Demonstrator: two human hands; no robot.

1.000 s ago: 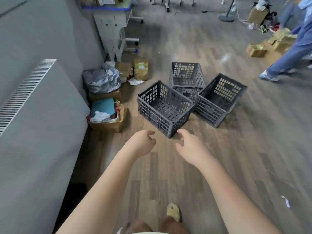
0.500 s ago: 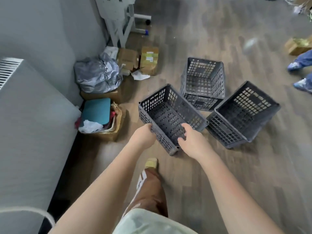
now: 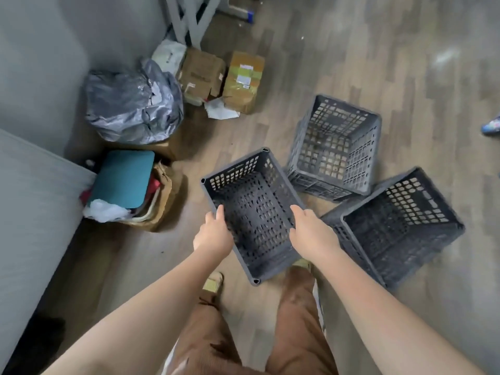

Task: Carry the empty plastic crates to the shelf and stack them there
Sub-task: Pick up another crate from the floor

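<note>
Three empty dark grey plastic crates with perforated walls sit on the wooden floor. The nearest crate (image 3: 257,212) lies straight below me. My left hand (image 3: 213,234) grips its left rim and my right hand (image 3: 311,234) grips its right rim. A second crate (image 3: 335,147) stands behind it and a third crate (image 3: 397,226) stands to the right, both close against the held one. No shelf is in view.
A grey cabinet side (image 3: 35,212) fills the left. Along the wall lie a grey plastic bag (image 3: 132,104), cardboard boxes (image 3: 221,77) and a bag with a teal item (image 3: 124,180). White table legs (image 3: 189,20) stand at the back. Another person's shoe (image 3: 491,127) shows far right.
I have stepped up to the crates and leaned over them. Both hands went from reaching in the air to gripping the two rims of the nearest crate.
</note>
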